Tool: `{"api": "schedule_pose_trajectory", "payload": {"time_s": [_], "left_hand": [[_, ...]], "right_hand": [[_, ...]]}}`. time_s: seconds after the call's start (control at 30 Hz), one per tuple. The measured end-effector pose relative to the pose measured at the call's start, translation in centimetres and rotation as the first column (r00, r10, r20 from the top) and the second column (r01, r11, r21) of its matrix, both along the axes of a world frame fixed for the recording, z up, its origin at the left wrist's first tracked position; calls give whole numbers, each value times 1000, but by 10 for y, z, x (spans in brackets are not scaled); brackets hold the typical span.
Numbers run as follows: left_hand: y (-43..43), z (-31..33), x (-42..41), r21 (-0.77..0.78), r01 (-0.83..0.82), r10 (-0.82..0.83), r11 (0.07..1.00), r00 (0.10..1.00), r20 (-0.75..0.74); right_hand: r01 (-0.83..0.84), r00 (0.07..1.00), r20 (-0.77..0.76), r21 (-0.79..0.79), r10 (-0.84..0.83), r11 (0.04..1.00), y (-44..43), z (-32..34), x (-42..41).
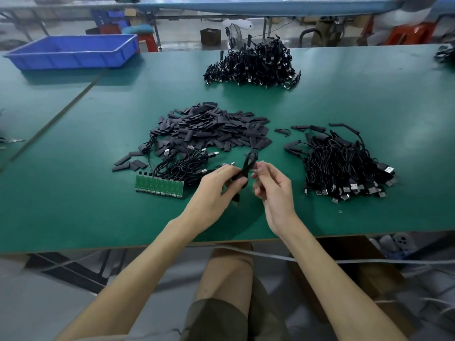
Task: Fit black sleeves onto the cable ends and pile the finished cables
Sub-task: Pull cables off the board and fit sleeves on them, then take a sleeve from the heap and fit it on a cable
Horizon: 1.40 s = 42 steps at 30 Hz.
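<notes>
Between hands: held cable (pixel 249 163) fills the gap from left hand (pixel 216 185) to right hand (pixel 273 190).
Ahead: I see loose cables (pixel 184 166), then the sleeve heap (pixel 209 129), barring the way.
Left: board strip (pixel 159 187) near; bare desk (pixel 73 193) beyond.
Right: open gap, then cable pile (pixel 344 163).
Toward me: open desk to its edge.

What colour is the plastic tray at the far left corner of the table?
The tray is plain blue, clearest in the head view.
</notes>
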State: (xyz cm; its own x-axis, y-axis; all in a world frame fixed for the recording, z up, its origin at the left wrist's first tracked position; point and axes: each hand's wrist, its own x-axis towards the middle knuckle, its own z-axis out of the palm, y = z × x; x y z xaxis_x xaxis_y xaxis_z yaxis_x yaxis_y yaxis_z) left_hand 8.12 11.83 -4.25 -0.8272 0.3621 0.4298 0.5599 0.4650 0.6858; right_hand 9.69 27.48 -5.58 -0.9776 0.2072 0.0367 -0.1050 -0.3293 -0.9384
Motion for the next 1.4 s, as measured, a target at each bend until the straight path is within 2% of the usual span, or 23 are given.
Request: {"api": "schedule_pose_trajectory", "payload": {"time_s": [0.07, 0.17, 0.3, 0.43, 0.5, 0.57, 0.7, 0.93, 1.13, 1.23, 1.3, 1.4], "left_hand": [[10, 19, -5, 143, -6, -8, 990, 996, 92], [35, 53, -13, 296, 50, -99, 954, 983, 153], [82, 83, -27, 361, 158, -286, 919, 898, 334], [134, 78, -41, 292, 159, -286, 943, 838, 465], [153, 64, -48, 165, 185, -247, 969, 786, 567], [165, 48, -53, -8, 229, -170, 973, 744, 646], [181, 33, -64, -219, 221, -65, 950, 829, 555], [187, 30, -65, -347, 213, -19, 913, 874, 486], [182, 33, -57, -337, 231, -59, 913, 891, 450], [168, 38, -54, -281, 226, -63, 933, 870, 489], [153, 44, -52, -215, 193, -72, 957, 879, 471], [121, 53, -47, -82, 160, -110, 984, 897, 428]], "right_hand": [[6, 1000, 14, 50, -7, 999, -1, -2, -2], [-13, 1000, 14, 150, 11, 989, -3, -4, -3], [-12, 998, 70, 274, -8, 962, -2, -3, -4], [-66, 998, 42, 327, 56, 943, 1, -5, -1], [-87, 996, 9, 270, 88, 959, 1, -5, 0], [-98, 995, 41, 192, 92, 976, 2, -5, -1], [-95, 989, 125, 139, 77, 986, 4, -7, -5], [-106, 987, 128, 59, 98, 993, 4, -5, -2], [-123, 986, 122, 56, 116, 991, 4, -3, 1], [-139, 986, 120, 207, 116, 968, 3, -2, 1], [-149, 979, 182, 312, 95, 938, 1, -2, 1], [-139, 979, 189, 362, 74, 922, -3, 2, -1]]}}
